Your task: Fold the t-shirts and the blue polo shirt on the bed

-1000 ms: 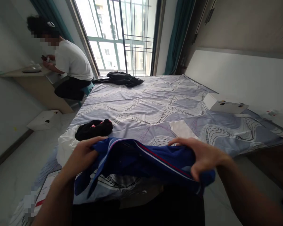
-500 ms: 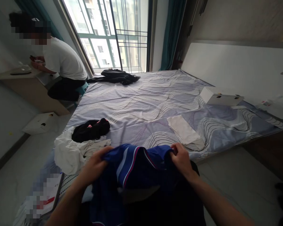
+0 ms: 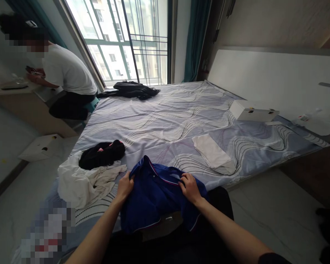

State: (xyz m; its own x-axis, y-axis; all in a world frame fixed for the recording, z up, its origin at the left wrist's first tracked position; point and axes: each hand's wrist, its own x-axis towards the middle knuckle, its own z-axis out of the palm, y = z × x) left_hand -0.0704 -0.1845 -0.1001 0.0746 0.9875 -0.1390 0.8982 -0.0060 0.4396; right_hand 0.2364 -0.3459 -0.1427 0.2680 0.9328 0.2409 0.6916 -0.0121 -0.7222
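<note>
A blue polo shirt (image 3: pixel 156 194) with red and white trim hangs spread between my hands, over my lap and the near edge of the bed. My left hand (image 3: pixel 125 187) is closed on its upper left part near the collar. With the fingers of my right hand (image 3: pixel 190 187) I grip the cloth along the trim on the right. To the left lie a rumpled white garment (image 3: pixel 74 179) and a black garment (image 3: pixel 100 156) with pink marks. A folded white cloth (image 3: pixel 211 150) rests on the bed beyond my right hand.
The bed (image 3: pixel 159 124) has a patterned lilac sheet. A white box (image 3: pixel 253 111) sits by the white headboard (image 3: pixel 269 80). Black clothing (image 3: pixel 132 90) lies at the window end. A person in a white shirt (image 3: pixel 68 69) sits at a desk (image 3: pixel 24 106) on the left.
The shirt has turned and spread out, so its buttoned front and hem now show. My right hand has moved left and slightly down; my left hand has shifted slightly right.
</note>
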